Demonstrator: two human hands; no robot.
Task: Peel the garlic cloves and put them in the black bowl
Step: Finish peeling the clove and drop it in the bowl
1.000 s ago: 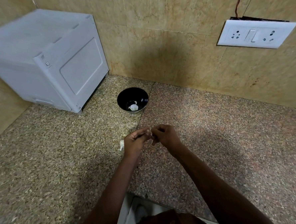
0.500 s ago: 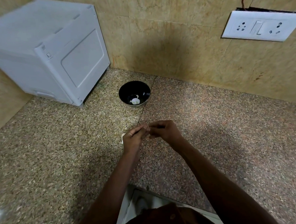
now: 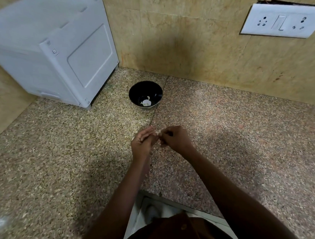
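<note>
Head view: left hand (image 3: 142, 143), right hand (image 3: 174, 138) pinch-grip garlic clove (image 3: 158, 133) above counter (image 3: 246, 132), near black bowl (image 3: 145, 94)

A single wide-angle head camera is looking forward and steeply down from above the speckled tabletop (image 3: 63, 162), facing a tiled wall corner (image 3: 185, 43) running across the upper frame. It is sitting close over the person's forearms, which are reaching up from the bottom edge toward frame centre. Straight edges are bowing outward near the borders.
</note>
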